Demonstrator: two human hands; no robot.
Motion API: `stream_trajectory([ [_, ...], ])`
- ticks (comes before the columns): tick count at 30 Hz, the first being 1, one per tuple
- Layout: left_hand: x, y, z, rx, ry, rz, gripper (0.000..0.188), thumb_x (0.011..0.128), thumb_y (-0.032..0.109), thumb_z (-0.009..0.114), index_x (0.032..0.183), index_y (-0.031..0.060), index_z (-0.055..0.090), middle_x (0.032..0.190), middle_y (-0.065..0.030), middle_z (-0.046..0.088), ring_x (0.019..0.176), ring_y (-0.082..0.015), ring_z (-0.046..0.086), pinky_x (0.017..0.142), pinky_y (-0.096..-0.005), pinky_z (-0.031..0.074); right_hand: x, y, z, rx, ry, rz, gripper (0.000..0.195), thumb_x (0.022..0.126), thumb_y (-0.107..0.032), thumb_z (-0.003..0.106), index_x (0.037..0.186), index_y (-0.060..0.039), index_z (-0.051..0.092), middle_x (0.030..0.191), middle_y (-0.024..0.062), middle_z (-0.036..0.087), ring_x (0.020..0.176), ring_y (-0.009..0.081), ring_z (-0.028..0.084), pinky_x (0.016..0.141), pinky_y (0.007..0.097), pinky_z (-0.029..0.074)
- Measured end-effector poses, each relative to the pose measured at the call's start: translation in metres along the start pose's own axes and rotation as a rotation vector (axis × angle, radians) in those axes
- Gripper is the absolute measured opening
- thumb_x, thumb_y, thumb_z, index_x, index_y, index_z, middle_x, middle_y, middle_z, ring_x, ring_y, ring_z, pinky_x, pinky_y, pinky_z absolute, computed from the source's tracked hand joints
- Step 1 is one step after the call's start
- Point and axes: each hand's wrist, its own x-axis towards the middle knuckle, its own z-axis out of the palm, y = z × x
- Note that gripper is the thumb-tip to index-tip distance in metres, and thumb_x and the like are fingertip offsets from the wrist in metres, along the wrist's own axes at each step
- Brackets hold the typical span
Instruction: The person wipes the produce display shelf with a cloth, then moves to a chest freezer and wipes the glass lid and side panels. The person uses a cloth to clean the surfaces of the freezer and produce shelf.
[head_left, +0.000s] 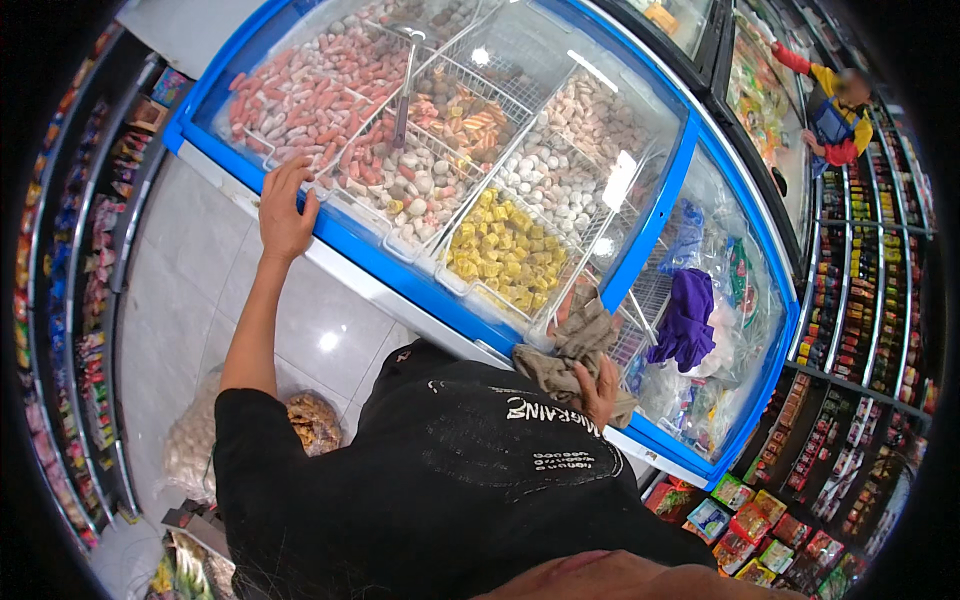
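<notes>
A chest freezer with a blue frame (420, 291) and a sloping glass top stands before me. My left hand (286, 206) rests on its near blue edge, fingers spread and holding nothing. On the right, my right hand (598, 390) grips a crumpled brown cloth (574, 337) against the frame and glass. Under the glass, wire baskets hold pink sausages (300, 97), white balls (536, 176) and yellow cubes (506, 251). A scoop or ladle with a dark handle (402, 124) lies across the basket dividers. Toward the right end is a purple cloth (686, 319).
Snack shelves (90, 285) line the left side; shelves of jars (862, 277) run along the right. Packaged foods (750, 521) fill a low display at lower right. Bulk bags (191, 442) stand on the tile floor. A person (836, 124) stands by another freezer.
</notes>
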Motion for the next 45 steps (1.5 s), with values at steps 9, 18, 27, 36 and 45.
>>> stream_trajectory([
  [9,0.006,0.005,0.000,0.018,-0.022,0.001,0.020,0.083,0.002,0.062,0.102,0.0060,0.062,0.132,-0.0093,0.064,0.122,-0.0337,0.054,0.105,-0.0426,0.043,0.112,-0.042,-0.006,-0.079,-0.306,-0.187,0.056,0.073,-0.013,0.069,0.129,-0.0140,0.066,0.152,0.0166,0.047,0.144,0.0391,0.039,0.118,0.0563,0.027],
  [18,0.007,0.007,-0.003,0.036,-0.036,-0.013,0.021,0.083,0.002,0.062,0.103,0.0056,0.061,0.133,-0.0103,0.063,0.123,-0.0348,0.052,0.105,-0.0433,0.042,0.256,-0.092,0.040,-0.058,-0.285,-0.311,0.058,0.081,-0.018,0.069,0.138,-0.0266,0.060,0.155,0.0105,0.044,0.148,0.0351,0.035,0.116,0.0577,0.029],
  [27,0.008,0.010,-0.005,0.077,-0.076,-0.025,0.019,0.085,0.004,0.060,0.104,0.0055,0.061,0.134,-0.0123,0.061,0.124,-0.0376,0.051,0.106,-0.0458,0.040,0.386,-0.133,0.112,-0.092,-0.252,-0.646,0.046,0.092,-0.031,0.066,0.138,-0.0286,0.061,0.156,0.0021,0.044,0.146,0.0296,0.035,0.115,0.0565,0.029],
  [36,0.009,0.006,-0.003,0.081,-0.123,-0.032,0.019,0.089,0.004,0.056,0.107,0.0037,0.060,0.135,-0.0146,0.060,0.127,-0.0391,0.049,0.108,-0.0465,0.038,0.559,0.089,0.079,-0.292,0.003,-0.003,0.041,0.101,-0.041,0.049,0.141,-0.0345,0.058,0.157,0.0054,0.046,0.142,0.0264,0.045,0.110,0.0520,0.042],
  [45,0.005,0.007,-0.005,0.077,-0.144,-0.066,0.017,0.091,0.006,0.053,0.107,0.0028,0.057,0.136,-0.0178,0.057,0.127,-0.0385,0.048,0.109,-0.0471,0.036,0.433,0.319,-0.051,-0.401,-0.013,0.676,0.044,0.101,-0.025,0.045,0.142,-0.0143,0.056,0.137,0.0232,0.059,0.120,0.0442,0.059,0.101,0.0510,0.048],
])
